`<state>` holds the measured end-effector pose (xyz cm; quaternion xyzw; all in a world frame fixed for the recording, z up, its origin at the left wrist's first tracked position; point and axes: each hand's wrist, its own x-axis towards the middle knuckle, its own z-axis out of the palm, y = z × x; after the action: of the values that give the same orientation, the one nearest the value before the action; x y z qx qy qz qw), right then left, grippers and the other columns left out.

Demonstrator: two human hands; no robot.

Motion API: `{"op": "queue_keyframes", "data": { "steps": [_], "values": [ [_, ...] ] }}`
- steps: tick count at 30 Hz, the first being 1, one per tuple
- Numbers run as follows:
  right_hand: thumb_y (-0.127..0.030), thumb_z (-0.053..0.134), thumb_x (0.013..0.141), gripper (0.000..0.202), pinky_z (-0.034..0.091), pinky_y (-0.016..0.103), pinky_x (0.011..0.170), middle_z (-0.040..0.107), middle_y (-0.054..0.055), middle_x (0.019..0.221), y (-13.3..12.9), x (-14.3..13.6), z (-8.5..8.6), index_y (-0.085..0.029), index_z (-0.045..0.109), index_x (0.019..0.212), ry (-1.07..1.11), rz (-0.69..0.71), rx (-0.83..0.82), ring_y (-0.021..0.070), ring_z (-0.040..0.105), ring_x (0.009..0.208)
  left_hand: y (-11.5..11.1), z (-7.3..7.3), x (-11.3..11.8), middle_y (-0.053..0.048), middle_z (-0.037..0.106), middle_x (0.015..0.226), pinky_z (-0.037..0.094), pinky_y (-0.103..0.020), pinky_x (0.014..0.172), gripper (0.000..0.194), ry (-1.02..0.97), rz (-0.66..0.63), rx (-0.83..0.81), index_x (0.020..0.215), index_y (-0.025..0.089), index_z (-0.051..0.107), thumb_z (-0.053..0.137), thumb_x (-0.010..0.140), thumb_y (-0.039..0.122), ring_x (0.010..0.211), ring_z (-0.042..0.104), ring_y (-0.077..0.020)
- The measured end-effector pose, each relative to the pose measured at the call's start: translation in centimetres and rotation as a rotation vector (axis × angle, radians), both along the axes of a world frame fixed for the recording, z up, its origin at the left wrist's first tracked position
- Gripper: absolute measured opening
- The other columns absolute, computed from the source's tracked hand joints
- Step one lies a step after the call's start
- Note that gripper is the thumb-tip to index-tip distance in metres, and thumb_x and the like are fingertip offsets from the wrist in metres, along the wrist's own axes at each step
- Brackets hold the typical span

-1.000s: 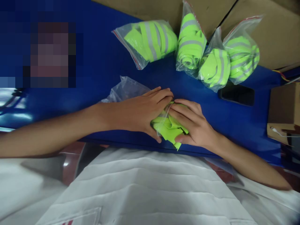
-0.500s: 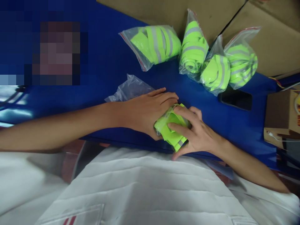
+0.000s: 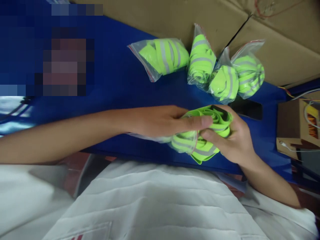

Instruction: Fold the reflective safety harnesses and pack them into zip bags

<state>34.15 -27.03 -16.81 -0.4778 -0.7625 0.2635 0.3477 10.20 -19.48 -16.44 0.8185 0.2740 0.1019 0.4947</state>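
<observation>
A rolled neon-yellow reflective strap [image 3: 205, 153] with grey stripes is held between both hands, just above the table's near edge. A clear zip bag [image 3: 185, 141] covers its left end, while the right part of the coil is outside the bag. My left hand [image 3: 162, 120] is closed around the bag and strap, thumb stretched across the top; its other fingers are hidden. My right hand [image 3: 237, 140] cups the strap from the right, its thumb pressing near the bag's mouth.
Several bagged neon straps [image 3: 172, 55] lie at the back of the blue table [image 3: 112, 80], against large cardboard boxes [image 3: 195, 16]. A black phone [image 3: 248, 109] lies behind my right hand. A small carton [image 3: 290, 116] with cables stands at right. A blurred patch covers the upper left.
The strap has turned and moved right, and its coiled end now faces up. The bag, earlier lying behind my left hand, is now pulled over the strap's left end.
</observation>
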Motion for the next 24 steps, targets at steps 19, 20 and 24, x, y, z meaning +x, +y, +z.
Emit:
{"op": "queue_keyframes", "data": {
  "steps": [19, 20, 24],
  "values": [
    [-0.042, 0.080, 0.092, 0.039, 0.063, 0.031, 0.072, 0.075, 0.003, 0.107, 0.1, 0.1, -1.6, -0.028, 0.060, 0.121, 0.071, -0.027, 0.040, 0.0198, 0.075, 0.088, -1.0, -1.6, 0.1, -0.002, 0.078, 0.107, 0.056, -0.026, 0.076, 0.054, -0.099, 0.130, -0.253, 0.119, 0.019, 0.067, 0.079, 0.084, 0.058, 0.097, 0.073, -0.0209],
    [-0.042, 0.080, 0.092, 0.037, 0.062, 0.031, 0.070, 0.075, 0.002, 0.105, 0.1, -0.1, -1.7, -0.028, 0.060, 0.119, 0.092, -0.031, 0.028, 0.0192, 0.074, 0.086, -1.2, -1.7, 0.2, -0.002, 0.078, 0.107, 0.057, -0.026, 0.077, 0.056, -0.109, 0.143, -0.262, 0.119, 0.019, 0.068, 0.081, 0.082, 0.058, 0.097, 0.073, -0.0207],
    [-0.049, 0.079, 0.092, 0.038, 0.063, 0.032, 0.070, 0.074, 0.002, 0.101, -0.1, -0.9, -2.1, -0.027, 0.059, 0.114, 0.169, -0.051, -0.114, 0.0188, 0.073, 0.084, -1.3, -2.3, 0.9, -0.001, 0.079, 0.107, 0.058, -0.025, 0.080, 0.058, -0.155, 0.167, -0.368, 0.119, 0.019, 0.070, 0.090, 0.076, 0.052, 0.100, 0.074, -0.0206]
  ]
}}
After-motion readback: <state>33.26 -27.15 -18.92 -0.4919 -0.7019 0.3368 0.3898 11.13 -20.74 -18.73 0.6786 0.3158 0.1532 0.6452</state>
